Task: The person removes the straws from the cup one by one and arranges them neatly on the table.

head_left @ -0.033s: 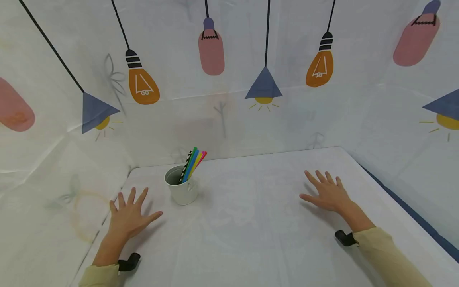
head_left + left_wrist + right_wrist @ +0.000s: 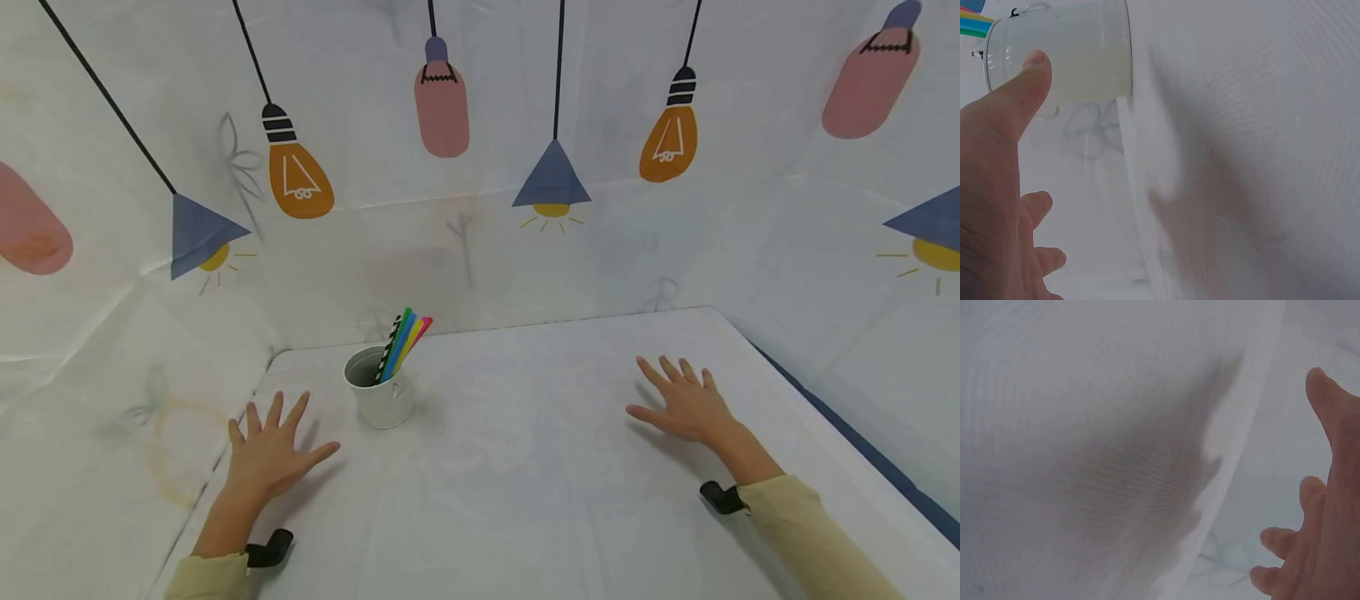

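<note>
- The left hand [image 2: 266,462] is held just above the surface [image 2: 510,483] near its left edge, fingers straight and spread, gripping nothing.
- The right hand [image 2: 690,408] hangs above the right part of the surface, its fingers likewise fanned out and holding nothing.
- A white, round, glossy pail [image 2: 384,408] stands upright toward the far left, near the left hand's thumb but apart from it.
- Inside lean slim, brightly coloured sticks [image 2: 402,350], possibly pens: black-and-white striped, green, blue, yellow and pinkish red, their tops tilting right past the rim.
- A rightward, far-going sweep of the left hand could bump the pail; the tall, one-sided bunch might help it tip and spill.
- Because the sticks crowd together, pulling one could drag its neighbours out.
- The pail's thin wire handle [image 2: 1036,6] might snag a finger reaching in carelessly.
</note>
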A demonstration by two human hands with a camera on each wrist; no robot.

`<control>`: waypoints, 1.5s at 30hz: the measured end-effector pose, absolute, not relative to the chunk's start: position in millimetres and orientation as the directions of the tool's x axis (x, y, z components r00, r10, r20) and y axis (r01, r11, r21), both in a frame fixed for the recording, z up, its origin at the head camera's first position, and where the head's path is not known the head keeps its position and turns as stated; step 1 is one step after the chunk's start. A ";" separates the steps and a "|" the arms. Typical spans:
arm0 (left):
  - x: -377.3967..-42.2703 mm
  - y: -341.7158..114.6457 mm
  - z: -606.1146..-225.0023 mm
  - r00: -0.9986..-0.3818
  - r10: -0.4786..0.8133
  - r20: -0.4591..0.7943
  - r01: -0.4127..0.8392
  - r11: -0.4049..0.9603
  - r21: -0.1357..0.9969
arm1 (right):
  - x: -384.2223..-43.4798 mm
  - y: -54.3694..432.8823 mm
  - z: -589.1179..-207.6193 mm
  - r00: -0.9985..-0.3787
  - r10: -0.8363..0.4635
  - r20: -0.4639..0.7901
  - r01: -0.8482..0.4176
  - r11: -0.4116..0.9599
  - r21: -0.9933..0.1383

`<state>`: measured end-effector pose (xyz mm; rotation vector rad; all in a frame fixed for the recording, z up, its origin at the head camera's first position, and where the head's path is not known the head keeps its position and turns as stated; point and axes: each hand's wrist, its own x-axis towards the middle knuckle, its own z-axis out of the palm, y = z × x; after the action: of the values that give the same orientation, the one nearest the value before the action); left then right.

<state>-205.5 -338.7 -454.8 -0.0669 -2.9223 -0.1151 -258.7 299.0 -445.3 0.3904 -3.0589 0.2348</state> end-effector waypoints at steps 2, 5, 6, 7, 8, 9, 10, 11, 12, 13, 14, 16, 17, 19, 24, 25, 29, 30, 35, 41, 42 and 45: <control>-205.2 -338.6 -454.8 -0.977 0.033 0.213 0.050 0.996 0.075 | -259.0 298.8 -446.0 -0.967 -0.244 0.066 -0.252 0.957 -0.144; -204.6 -338.5 -455.3 -0.977 0.030 0.211 0.047 0.996 0.075 | -259.3 298.3 -447.3 -0.968 -0.243 0.068 -0.250 0.958 -0.143; -204.3 -338.2 -455.4 -0.977 0.029 0.212 0.046 0.996 0.074 | -259.3 298.1 -447.7 -0.968 -0.241 0.068 -0.249 0.958 -0.142; -204.2 -338.0 -455.4 -0.976 0.029 0.215 0.046 0.996 0.072 | -259.2 297.9 -447.9 -0.968 -0.241 0.068 -0.248 0.959 -0.139; -204.1 -337.8 -455.3 -0.976 0.030 0.216 0.047 0.996 0.074 | -259.1 297.7 -448.0 -0.968 -0.241 0.069 -0.249 0.958 -0.140; -204.1 -337.6 -455.0 -0.975 0.030 0.218 0.047 0.996 0.073 | -259.2 297.6 -448.1 -0.968 -0.241 0.072 -0.249 0.959 -0.137; -203.9 -337.1 -454.4 -0.975 0.030 0.219 0.047 0.996 0.073 | -259.3 297.5 -448.1 -0.967 -0.242 0.074 -0.250 0.959 -0.134; -204.1 -337.0 -454.1 -0.975 0.028 0.219 0.046 0.996 0.075 | -259.4 297.3 -447.9 -0.967 -0.243 0.076 -0.251 0.959 -0.131; -204.1 -336.9 -453.4 -0.976 0.028 0.217 0.046 0.996 0.081 | -259.5 297.1 -447.6 -0.967 -0.244 0.079 -0.253 0.959 -0.131; -204.5 -337.3 -453.1 -0.977 0.025 0.213 0.044 0.995 0.085 | -259.8 297.0 -447.2 -0.965 -0.247 0.084 -0.256 0.958 -0.130; -204.7 -337.6 -452.4 -0.977 0.023 0.210 0.043 0.995 0.090 | -260.3 297.0 -447.1 -0.964 -0.249 0.091 -0.260 0.957 -0.131; -205.1 -338.4 -451.5 -0.978 0.018 0.206 0.038 0.995 0.097 | -261.4 297.1 -446.7 -0.961 -0.253 0.111 -0.266 0.955 -0.128; -205.3 -339.3 -451.1 -0.979 0.016 0.205 0.038 0.994 0.101 | -262.0 297.1 -446.9 -0.959 -0.255 0.121 -0.270 0.955 -0.127; -205.2 -341.4 -450.5 -0.979 0.015 0.205 0.037 0.994 0.106 | -263.3 297.0 -447.6 -0.955 -0.260 0.144 -0.279 0.952 -0.129; -202.1 -344.7 -448.2 -0.979 0.013 0.206 0.037 0.993 0.111 | -265.1 295.4 -448.6 -0.937 -0.278 0.211 -0.309 0.942 -0.131; -201.2 -344.1 -447.2 -0.979 0.014 0.204 0.038 0.993 0.112 | -265.3 294.9 -448.3 -0.932 -0.282 0.229 -0.316 0.940 -0.130; -199.5 -340.6 -443.2 -0.980 0.019 0.196 0.044 0.991 0.124 | -266.3 291.2 -444.3 -0.900 -0.290 0.325 -0.353 0.923 -0.155; -199.2 -339.6 -442.3 -0.981 0.018 0.195 0.043 0.991 0.125 | -266.6 289.9 -442.8 -0.893 -0.289 0.346 -0.361 0.918 -0.164; -204.5 -335.3 -438.8 -0.977 0.021 0.214 0.052 0.989 0.142 | -268.2 281.9 -433.7 -0.863 -0.278 0.422 -0.387 0.900 -0.199; -216.9 -326.9 -434.3 -0.970 0.039 0.240 0.082 0.981 0.174 | -267.9 269.1 -423.6 -0.868 -0.241 0.433 -0.369 0.898 -0.240; -218.9 -325.3 -433.4 -0.968 0.043 0.246 0.089 0.980 0.180 | -268.2 266.3 -422.1 -0.869 -0.240 0.433 -0.370 0.896 -0.245; -224.1 -320.6 -431.4 -0.964 0.052 0.262 0.102 0.978 0.183 | -268.9 255.6 -419.7 -0.868 -0.239 0.436 -0.377 0.888 -0.263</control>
<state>-224.1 -320.6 -431.4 -0.1137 -2.8669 -0.2854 -268.9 255.6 -419.7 0.4531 -2.6580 0.4820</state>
